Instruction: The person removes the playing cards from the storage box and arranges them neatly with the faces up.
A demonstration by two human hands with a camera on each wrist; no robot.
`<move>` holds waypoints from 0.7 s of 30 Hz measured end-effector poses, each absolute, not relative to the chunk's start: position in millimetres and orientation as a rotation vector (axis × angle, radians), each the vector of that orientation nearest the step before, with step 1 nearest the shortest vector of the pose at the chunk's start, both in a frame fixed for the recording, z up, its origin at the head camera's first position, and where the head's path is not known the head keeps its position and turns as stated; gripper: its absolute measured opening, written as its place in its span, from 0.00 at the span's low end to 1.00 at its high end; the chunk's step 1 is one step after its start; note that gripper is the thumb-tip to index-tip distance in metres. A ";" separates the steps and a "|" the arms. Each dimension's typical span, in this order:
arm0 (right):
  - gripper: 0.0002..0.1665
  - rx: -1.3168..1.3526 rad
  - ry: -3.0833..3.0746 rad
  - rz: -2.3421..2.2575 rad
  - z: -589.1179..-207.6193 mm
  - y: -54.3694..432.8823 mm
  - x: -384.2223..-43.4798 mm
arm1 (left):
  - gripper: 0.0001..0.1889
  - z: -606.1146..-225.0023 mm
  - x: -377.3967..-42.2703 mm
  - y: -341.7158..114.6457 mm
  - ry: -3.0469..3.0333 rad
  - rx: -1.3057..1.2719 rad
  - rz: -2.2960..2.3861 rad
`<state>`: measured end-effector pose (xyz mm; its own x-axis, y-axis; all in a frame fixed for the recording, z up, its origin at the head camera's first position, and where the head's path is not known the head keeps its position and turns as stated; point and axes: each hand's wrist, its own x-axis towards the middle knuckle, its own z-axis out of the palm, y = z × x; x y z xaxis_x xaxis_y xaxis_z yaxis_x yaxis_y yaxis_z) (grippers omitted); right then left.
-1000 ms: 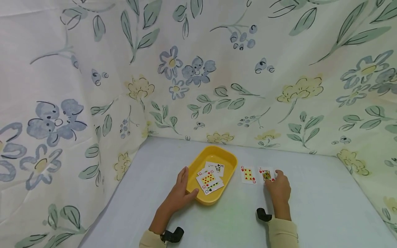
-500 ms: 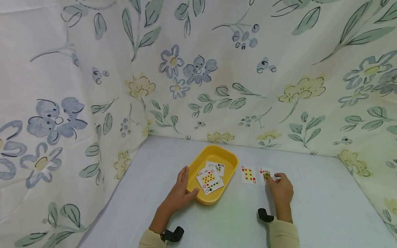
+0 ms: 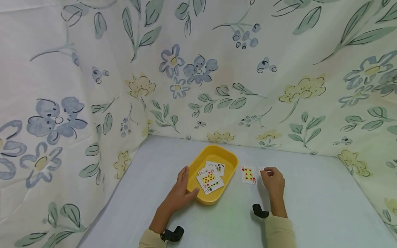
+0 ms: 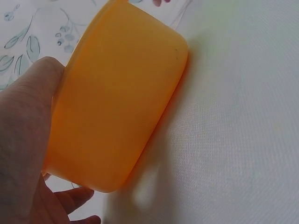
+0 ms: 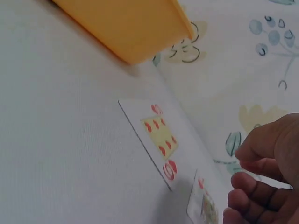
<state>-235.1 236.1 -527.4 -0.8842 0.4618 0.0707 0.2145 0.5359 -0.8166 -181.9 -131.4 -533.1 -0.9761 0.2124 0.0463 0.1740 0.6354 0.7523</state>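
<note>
My left hand [image 3: 178,193] grips the near left corner of a yellow tray [image 3: 232,162], thumb at the near end and fingers along the left side. The left wrist view shows the tray's wall [image 4: 117,102] close up. Inside lie several overlapping playing cards, with a ten of diamonds [image 3: 207,178] on top and a king [image 3: 221,167] behind. My right hand [image 3: 274,182], fingers loosely curled, hovers over a jack of hearts [image 5: 209,210] on the table, covering most of it in the head view. Nothing shows between its fingers. Left of the jack lies a six of hearts [image 3: 248,175].
A white cloth-covered table [image 3: 229,224] carries everything. Floral fabric [image 3: 198,113] hangs behind and along both sides. A black wrist camera [image 3: 173,234] sits on the left wrist and another black camera [image 3: 260,211] on the right.
My right hand first touches the jack's right edge, draws back slightly, then moves left and over the card. The left hand, tray and six of hearts stay put.
</note>
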 end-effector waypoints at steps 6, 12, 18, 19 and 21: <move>0.15 -0.426 -2.526 1.298 -513.6 212.0 -247.7 | 0.51 -532.4 -181.4 -131.7 2.801 0.350 1.287; 0.16 -0.301 -2.521 1.357 -497.9 186.6 -259.2 | 0.51 -532.4 -181.8 -131.9 2.801 0.362 1.293; 0.14 -0.186 -2.545 1.365 -486.0 158.4 -271.3 | 0.51 -534.0 -182.6 -132.5 2.807 0.357 1.274; 0.14 -0.175 -2.562 1.351 -484.5 153.3 -274.0 | 0.51 -534.3 -182.7 -132.5 2.810 0.354 1.268; 0.14 -0.145 -2.598 1.310 -480.5 143.3 -278.7 | 0.51 -534.3 -182.5 -132.3 2.813 0.356 1.262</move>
